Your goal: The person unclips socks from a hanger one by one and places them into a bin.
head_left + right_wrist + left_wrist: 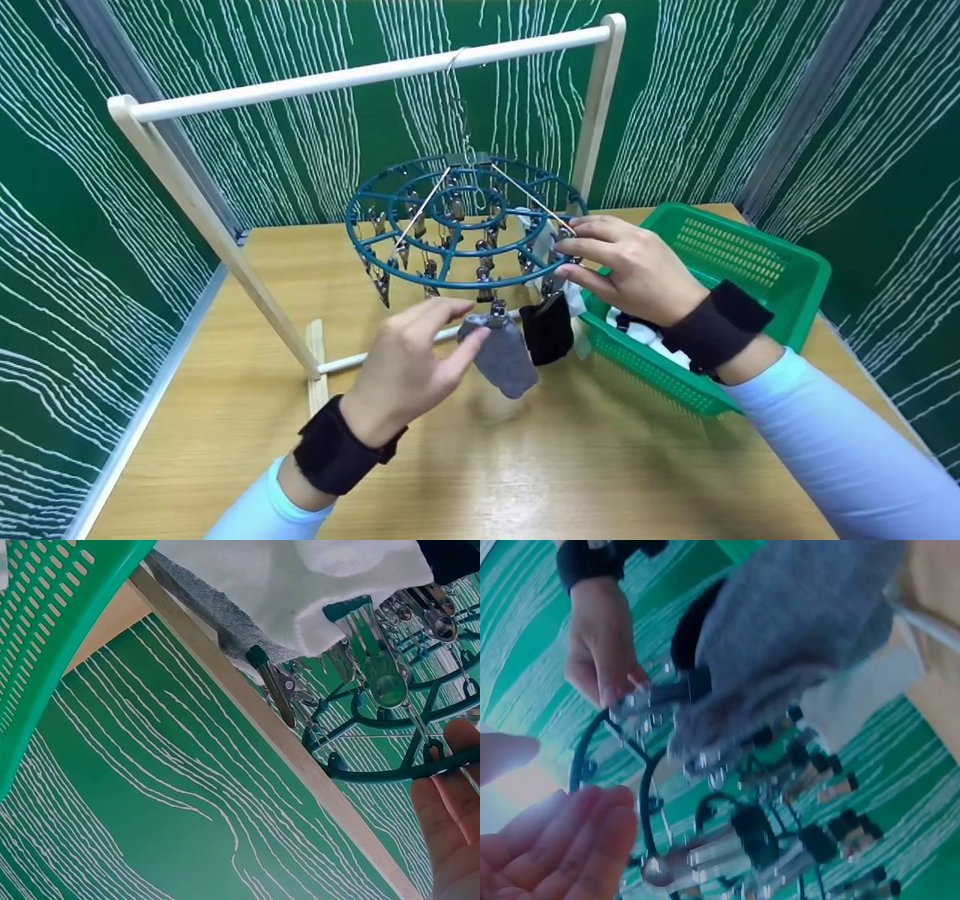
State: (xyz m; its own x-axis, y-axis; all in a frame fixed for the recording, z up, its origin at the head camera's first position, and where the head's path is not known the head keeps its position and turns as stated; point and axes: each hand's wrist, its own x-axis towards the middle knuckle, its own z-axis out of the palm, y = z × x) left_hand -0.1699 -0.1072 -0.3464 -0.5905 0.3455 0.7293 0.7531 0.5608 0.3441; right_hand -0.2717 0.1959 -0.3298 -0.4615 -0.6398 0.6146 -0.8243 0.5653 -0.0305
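A round dark-green clip hanger (465, 286) hangs by its hook, with many metal clips beneath its rings. From a clip at its front hangs a grey sock (504, 364), with a black sock (549, 334) to its right. White cloth (315, 592) hangs on the right side. My left hand (409, 360) is beside the top of the grey sock; in the left wrist view its fingers (592, 832) are extended and hold nothing. My right hand (641, 262) holds the hanger's right rim, with fingertips above and below it in the right wrist view.
A wooden stand with a white crossbar (360, 75) carries the hanger on a wooden table (225, 442). To the right sits a green perforated basket (810, 281) containing white and black cloth items (641, 334). Green walls with white wavy lines (690, 112) surround the table.
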